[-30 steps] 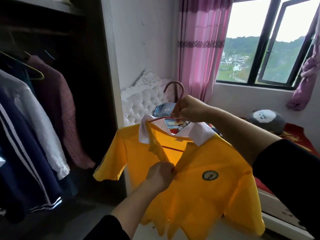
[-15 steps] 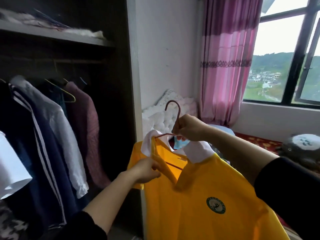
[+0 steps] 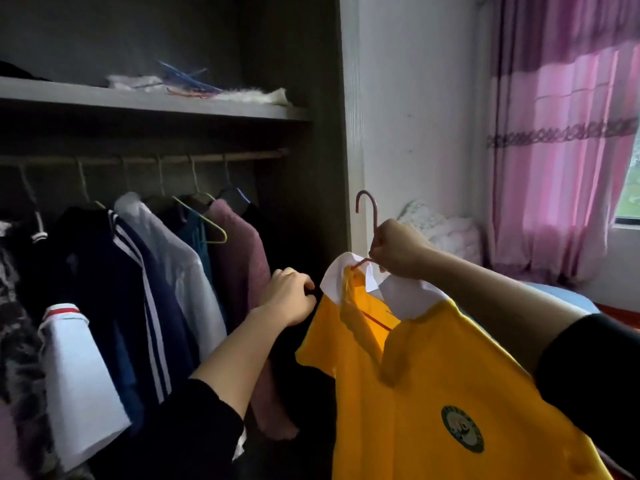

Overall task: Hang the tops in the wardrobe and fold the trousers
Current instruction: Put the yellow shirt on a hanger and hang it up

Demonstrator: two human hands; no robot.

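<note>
Two hands now part: the left hand [image 3: 289, 296] has left the yellow shirt [image 3: 433, 393] for the hung clothes [image 3: 180, 271] at nine o'clock, grip undeterminable, while the right hand [image 3: 398, 251] clasps the hanger [image 3: 367, 209], shirt beneath, short of the rail [image 3: 207, 157].

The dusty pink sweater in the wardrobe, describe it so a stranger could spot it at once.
Find the wardrobe rail under the shelf and follow the hanging clothes rightwards. The dusty pink sweater hangs there, just right of a teal garment on a yellow-green hanger. Its fuzzy knit sets it apart from the smooth white shirt and striped navy jacket further left.
</note>
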